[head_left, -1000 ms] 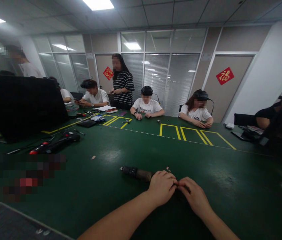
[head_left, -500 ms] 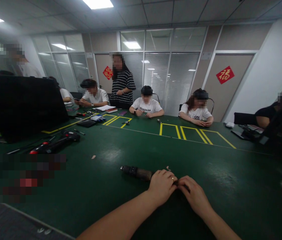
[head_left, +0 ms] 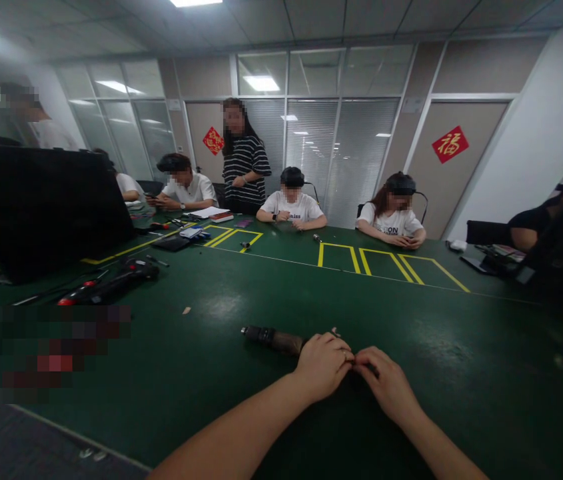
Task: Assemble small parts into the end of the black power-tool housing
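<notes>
A dark cylindrical tool [head_left: 281,341] with a metal tip lies along the green table [head_left: 201,393], its tip to the left. Its right end disappears under my left hand [head_left: 325,363], whose fingers are wrapped round it. Close against that hand, my right hand [head_left: 385,380] has thumb and fingertips pinched together. What the right fingertips hold is too small and dark to make out. A small pale scrap [head_left: 335,331] lies just behind my left hand.
A black case [head_left: 41,207] stands at the left, with a black and red tool [head_left: 131,277] and cables before it. A small tan scrap [head_left: 186,311] lies mid-table. Several people sit across the table, beyond yellow tape outlines; one person [head_left: 246,160] stands.
The view has shifted slightly. Both hands remain together at the right end of the tool, with only small finger movement.
</notes>
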Demonstrator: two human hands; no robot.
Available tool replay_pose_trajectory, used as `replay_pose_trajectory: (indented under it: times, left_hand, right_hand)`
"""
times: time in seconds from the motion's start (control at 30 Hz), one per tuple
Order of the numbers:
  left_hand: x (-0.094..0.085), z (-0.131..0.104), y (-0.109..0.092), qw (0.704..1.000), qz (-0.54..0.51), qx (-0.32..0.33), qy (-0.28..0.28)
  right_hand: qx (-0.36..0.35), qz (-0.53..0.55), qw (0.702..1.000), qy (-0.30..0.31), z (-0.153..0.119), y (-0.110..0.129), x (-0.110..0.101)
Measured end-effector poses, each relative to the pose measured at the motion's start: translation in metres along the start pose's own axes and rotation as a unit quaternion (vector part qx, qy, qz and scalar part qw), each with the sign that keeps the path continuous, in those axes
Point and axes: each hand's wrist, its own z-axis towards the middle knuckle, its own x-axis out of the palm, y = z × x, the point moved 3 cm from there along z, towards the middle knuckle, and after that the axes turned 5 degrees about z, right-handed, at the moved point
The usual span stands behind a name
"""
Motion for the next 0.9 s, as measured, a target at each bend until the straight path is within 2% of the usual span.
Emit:
replay_pose_trajectory:
  times: [0.3, 0.6, 0.9]
  left_hand:
    - [0.0057, 0.0015, -0.0018, 1.0, -0.004, -0.029, 0.007]
    - [0.0017, 0.001, -0.0013, 0.999, -0.02, -0.027, 0.0]
    - [0.0069, 0.0009, -0.0009, 1.0, -0.001, -0.023, 0.0]
  right_hand:
    - [-0.002, 0.007, 1.0, 0.014, 0.0015, 0.0031, -0.0013]
    - [-0.007, 0.003, 1.0, 0.001, -0.0007, 0.0034, -0.0002]
    - [-0.009, 0.006, 1.0, -0.006, 0.0005, 0.0029, 0.001]
